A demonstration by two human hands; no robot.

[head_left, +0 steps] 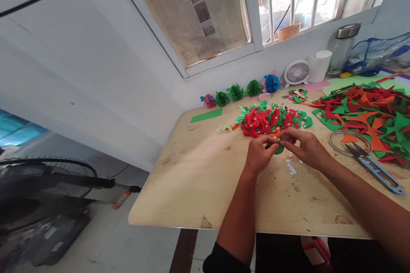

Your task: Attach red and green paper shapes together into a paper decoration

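Green cutout (276, 150) pinched narrowly between left hand (258, 153) and right hand (306, 147) over the tabletop (205, 170).
It sits just in front of the heap of red and green cutouts (261, 121); a light grip near its edge should keep the thin piece from creasing. Toward the back, a lidded glass bottle (340, 53) stands beside a clear pouch (367, 53); what either contains, I cannot tell.

Piece (279, 150) between left grip (259, 153) and right grip (306, 146): green. Cut-paper pile (260, 120) beyond both grips: red and green, with small white patches. Scrap heap (367, 120) right of right grip: mixed orange, red, green. Snips (373, 165) right of right grip: light-blue handle, dark blades. Tabletop (205, 170) beneath both grips: pale wood, brown knots.
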